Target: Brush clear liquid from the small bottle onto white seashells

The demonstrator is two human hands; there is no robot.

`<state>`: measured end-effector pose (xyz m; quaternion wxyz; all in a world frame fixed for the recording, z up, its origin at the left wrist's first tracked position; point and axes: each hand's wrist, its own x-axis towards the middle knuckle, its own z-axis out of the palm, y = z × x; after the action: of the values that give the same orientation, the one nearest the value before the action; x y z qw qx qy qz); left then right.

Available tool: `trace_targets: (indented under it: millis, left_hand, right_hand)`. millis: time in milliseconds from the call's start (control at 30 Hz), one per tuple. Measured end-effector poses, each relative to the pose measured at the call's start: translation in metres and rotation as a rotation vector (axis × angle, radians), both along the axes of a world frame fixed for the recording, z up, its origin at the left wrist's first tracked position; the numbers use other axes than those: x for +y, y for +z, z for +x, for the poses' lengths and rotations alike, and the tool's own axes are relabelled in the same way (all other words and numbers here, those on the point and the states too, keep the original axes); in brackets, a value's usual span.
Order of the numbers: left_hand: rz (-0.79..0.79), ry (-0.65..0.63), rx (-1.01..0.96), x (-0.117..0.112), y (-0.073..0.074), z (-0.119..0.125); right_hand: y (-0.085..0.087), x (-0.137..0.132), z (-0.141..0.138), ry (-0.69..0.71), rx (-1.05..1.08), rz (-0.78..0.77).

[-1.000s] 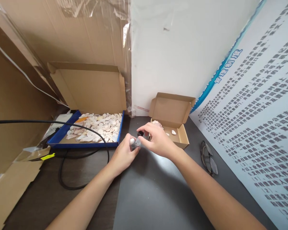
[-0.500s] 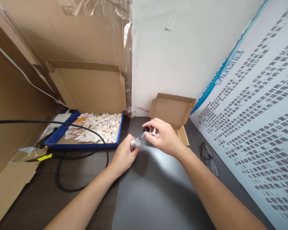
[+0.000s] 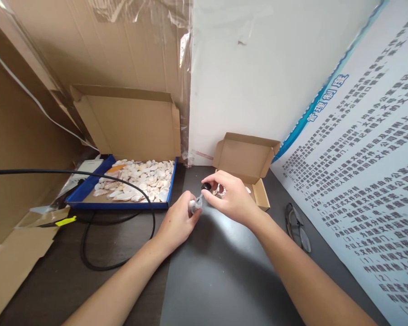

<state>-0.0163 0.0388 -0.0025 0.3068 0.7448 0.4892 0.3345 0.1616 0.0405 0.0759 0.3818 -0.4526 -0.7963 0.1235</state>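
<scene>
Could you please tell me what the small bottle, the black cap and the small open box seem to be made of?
Small bottle in the left hand: glass or clear plastic, I cannot tell which; it looks see-through.
Black cap in the right hand: probably plastic, judging by its smooth, dark surface.
Small open box: cardboard, plain brown and matt, with folded flaps.

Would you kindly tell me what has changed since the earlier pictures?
Since a second ago, the right hand has drawn the black cap away from the small clear bottle, baring a pale stem. Nothing was let go: the left hand still holds the bottle. The blue tray, small cardboard box and glasses stayed put.
</scene>
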Motion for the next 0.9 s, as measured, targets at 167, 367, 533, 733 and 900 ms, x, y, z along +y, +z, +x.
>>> trace_targets:
  millis: [167,367,533,733,900]
  left_hand:
    - [0.011,-0.004,0.048,-0.003,0.0019,-0.0003]
    - [0.021,-0.004,0.091,-0.0044,0.0031,-0.0006]
    - [0.024,-0.002,0.109,-0.0039,0.0029,-0.0007]
    - [0.02,0.006,0.115,-0.0036,0.0036,-0.001]
    - [0.016,0.011,0.108,-0.004,0.0046,-0.0011]
  right_hand:
    - [-0.0009,-0.0003,-0.0019,-0.027,0.008,0.015]
    - [0.0008,0.0001,-0.0004,-0.046,0.029,0.036]
    - [0.0038,-0.001,0.0004,-0.051,0.042,0.036]
    - [0.0062,-0.0031,0.0021,-0.048,0.073,0.026]
    - [0.0042,-0.0028,-0.0009,-0.051,0.024,0.024]
